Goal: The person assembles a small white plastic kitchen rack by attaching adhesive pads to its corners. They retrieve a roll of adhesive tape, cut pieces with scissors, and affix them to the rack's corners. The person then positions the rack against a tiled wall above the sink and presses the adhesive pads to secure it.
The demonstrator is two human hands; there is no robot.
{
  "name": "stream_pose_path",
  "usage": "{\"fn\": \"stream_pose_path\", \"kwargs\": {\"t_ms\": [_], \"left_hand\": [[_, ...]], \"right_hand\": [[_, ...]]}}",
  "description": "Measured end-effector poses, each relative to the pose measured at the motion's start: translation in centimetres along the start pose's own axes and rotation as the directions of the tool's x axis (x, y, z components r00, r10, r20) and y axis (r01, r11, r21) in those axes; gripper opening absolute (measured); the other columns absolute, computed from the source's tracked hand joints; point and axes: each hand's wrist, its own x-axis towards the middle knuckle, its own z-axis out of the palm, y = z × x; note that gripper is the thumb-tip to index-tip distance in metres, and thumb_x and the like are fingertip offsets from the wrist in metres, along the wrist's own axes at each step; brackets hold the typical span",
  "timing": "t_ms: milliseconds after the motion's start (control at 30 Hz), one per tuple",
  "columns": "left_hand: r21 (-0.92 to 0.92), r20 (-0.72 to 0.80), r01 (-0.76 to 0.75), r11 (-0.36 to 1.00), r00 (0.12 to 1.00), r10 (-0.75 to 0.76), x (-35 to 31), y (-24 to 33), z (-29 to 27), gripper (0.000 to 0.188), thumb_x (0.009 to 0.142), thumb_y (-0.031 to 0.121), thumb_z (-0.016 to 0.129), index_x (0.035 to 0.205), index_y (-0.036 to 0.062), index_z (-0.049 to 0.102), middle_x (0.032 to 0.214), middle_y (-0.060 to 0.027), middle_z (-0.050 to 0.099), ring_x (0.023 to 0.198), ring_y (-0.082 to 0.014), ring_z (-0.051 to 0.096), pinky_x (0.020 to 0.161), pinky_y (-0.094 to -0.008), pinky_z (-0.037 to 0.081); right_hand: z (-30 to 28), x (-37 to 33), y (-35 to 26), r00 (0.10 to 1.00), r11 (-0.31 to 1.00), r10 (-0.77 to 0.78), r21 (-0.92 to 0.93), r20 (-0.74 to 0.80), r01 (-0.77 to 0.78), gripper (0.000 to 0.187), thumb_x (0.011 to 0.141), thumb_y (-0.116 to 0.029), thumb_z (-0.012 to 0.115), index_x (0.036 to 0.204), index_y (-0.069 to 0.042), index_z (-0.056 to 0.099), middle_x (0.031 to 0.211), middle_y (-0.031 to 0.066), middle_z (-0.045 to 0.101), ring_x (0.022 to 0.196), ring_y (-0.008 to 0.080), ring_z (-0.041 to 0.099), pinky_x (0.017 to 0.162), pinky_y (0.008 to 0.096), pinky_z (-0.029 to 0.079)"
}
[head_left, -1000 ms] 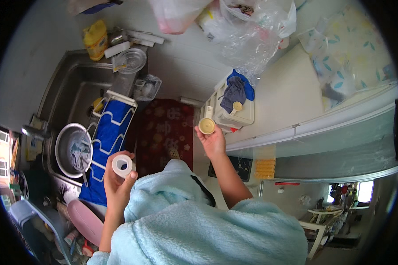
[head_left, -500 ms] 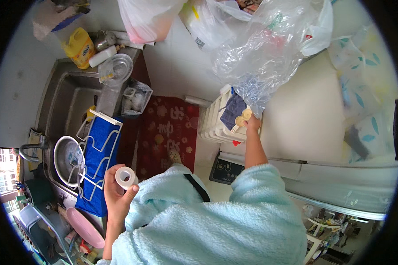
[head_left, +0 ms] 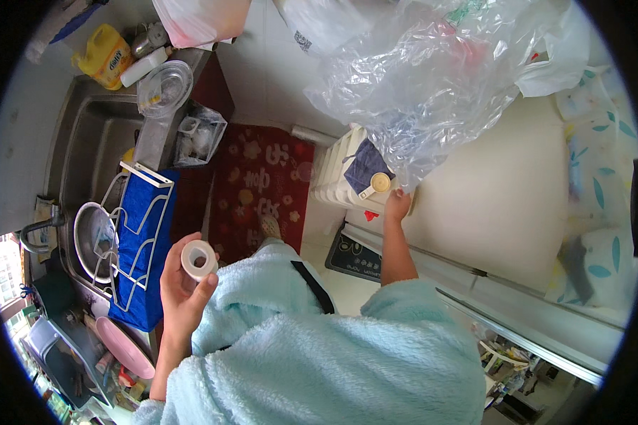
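Observation:
My left hand (head_left: 179, 290) is closed round a white ring-shaped roll (head_left: 199, 260) that looks like tape, its round hole facing up. Farther right, my right hand (head_left: 398, 205) reaches to the corner of a cream slatted plastic rack (head_left: 329, 172). Its fingers are curled together, and what they hold, if anything, is hidden. Just beside those fingers, a small round cream scoop (head_left: 380, 183) with a short pale handle lies on a folded dark blue cloth (head_left: 363, 164) on top of the rack.
At left are a steel sink (head_left: 105, 117), a metal bowl (head_left: 91, 237) and a white wire rack (head_left: 151, 241) against blue material. Clear plastic bags (head_left: 432, 92) hang over the cream surface (head_left: 485, 205) at right. A red patterned mat (head_left: 255, 191) covers part of the floor.
My right hand has drawn slightly back from the cloth. Two round cream pieces showed at its fingers; now one shows, lying apart from them. The left hand still holds the roll.

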Motion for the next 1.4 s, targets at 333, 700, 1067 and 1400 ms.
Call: {"fn": "stream_pose_path", "kwargs": {"t_ms": [333,700,1067,1400], "left_hand": [[-0.058,0.032,-0.238,0.97,0.97,0.24,1.9,0.4,1.7,0.063,0.078,-0.01,0.081,0.128,0.0036,0.047,0.143,-0.0179,0.056,0.126,-0.022,0.059,0.109,-0.0371,0.048],[0.483,-0.088,-0.525,0.701,0.767,0.636,0.3,0.9,-2.1,0.055,0.071,0.001,0.089,0.115,0.0052,0.058,0.128,-0.0162,0.058,0.111,-0.0315,0.063,0.087,-0.0356,0.057],[0.019,-0.091,-0.444,0.896,0.892,0.443,-2.7,0.4,-6.5,0.016,0.086,-0.004,0.077,0.099,0.0002,0.068,0.125,-0.0132,0.062,0.114,-0.0225,0.066,0.096,-0.0342,0.06],[0.155,0.01,-0.497,0.854,0.865,0.502,-1.4,0.8,-5.4,0.013,0.092,-0.001,0.072,0.092,0.0003,0.059,0.122,-0.015,0.062,0.107,-0.0221,0.067,0.09,-0.0336,0.061]], "right_hand": [[-1.3,-13.1,-23.6,0.788,0.824,-0.226,0.544,0.573,-0.159,0.029,0.103,-0.025,0.063,0.12,-0.001,0.065,0.103,0.0086,0.069,0.091,0.0169,0.065,0.079,0.0303,0.051],[-4.4,-23.5,-44.5,-0.057,0.614,-0.738,0.634,0.672,-0.469,0.037,0.104,-0.025,0.063,0.132,0.0,0.058,0.115,0.0052,0.061,0.105,0.0111,0.059,0.088,0.0251,0.049],[-4.3,-25.7,-45.5,-0.035,0.587,-0.774,0.696,0.632,-0.414,0.025,0.104,-0.022,0.064,0.12,-0.004,0.066,0.113,0.004,0.061,0.096,0.0087,0.062,0.08,0.0214,0.05],[-5.6,-25.8,-44.5,0.131,0.559,-0.747,0.723,0.651,-0.405,0.022,0.104,-0.02,0.063,0.119,-0.003,0.064,0.112,0.0034,0.061,0.096,0.0087,0.063,0.078,0.0215,0.051]]}}
